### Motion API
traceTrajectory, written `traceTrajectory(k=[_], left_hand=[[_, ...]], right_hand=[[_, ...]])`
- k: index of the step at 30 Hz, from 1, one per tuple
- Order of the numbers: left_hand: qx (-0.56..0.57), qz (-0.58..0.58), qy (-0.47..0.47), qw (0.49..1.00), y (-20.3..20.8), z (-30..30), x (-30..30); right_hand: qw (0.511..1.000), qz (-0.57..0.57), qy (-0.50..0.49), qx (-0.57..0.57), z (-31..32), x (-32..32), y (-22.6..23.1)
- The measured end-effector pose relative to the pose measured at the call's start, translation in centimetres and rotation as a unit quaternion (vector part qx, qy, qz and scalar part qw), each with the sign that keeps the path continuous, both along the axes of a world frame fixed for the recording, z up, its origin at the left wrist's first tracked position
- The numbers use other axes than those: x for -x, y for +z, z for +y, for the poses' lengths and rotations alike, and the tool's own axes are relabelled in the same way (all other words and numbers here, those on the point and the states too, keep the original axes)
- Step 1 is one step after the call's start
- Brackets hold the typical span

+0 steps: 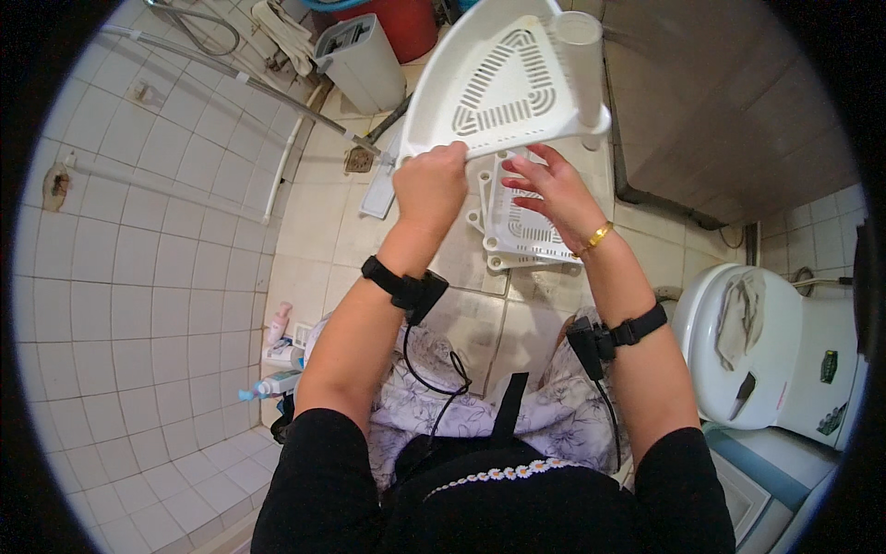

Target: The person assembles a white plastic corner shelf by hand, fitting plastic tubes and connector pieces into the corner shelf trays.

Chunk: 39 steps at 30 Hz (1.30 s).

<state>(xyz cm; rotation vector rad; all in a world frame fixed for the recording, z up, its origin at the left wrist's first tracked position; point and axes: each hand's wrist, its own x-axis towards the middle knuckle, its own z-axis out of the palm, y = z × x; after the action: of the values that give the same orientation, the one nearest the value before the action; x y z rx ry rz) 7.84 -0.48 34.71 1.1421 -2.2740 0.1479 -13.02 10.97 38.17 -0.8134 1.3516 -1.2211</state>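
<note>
White corner shelf (503,83): raised above tiled floor (314,231), gripped at near edge by left hand (430,183). Right hand (552,189): fingers spread, touching its underside. Second shelf (521,231): on floor beneath.

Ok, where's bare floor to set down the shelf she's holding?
Bare tile lies left of the stacked shelves, between them and the wall rail, and nearer, between those shelves and her knees. Crowded: bottles by the wall, bin beyond, toilet right. Left hand grips the corner shelf.
</note>
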Motion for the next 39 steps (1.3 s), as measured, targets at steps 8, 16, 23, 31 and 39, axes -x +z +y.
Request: traceTrajectory(k=[8,16,23,31,39], left_hand=[[-0.051,-0.035,-0.081,0.995,0.7,4.4,4.5],[0.051,0.142,-0.141,0.978,1.3,0.1,0.2],[-0.193,-0.084,0.02,0.977,-12.1,-16.4,-4.7],[-0.368,-0.166,0.095,0.91,-39.1,-30.0,-4.9],[-0.31,-0.163,0.103,0.931,-51.3,-38.3,-0.2]], right_hand=[[0.971,-0.185,-0.14,0.054,-1.6,-0.1,-3.3],[0.976,-0.105,-0.188,0.018,-2.4,4.9,-5.3],[0.974,-0.101,-0.203,-0.016,-4.9,6.7,-6.2],[0.968,-0.146,-0.193,-0.066,-10.0,5.6,-5.9],[0.954,-0.071,-0.248,-0.15,-12.9,7.2,-9.2]])
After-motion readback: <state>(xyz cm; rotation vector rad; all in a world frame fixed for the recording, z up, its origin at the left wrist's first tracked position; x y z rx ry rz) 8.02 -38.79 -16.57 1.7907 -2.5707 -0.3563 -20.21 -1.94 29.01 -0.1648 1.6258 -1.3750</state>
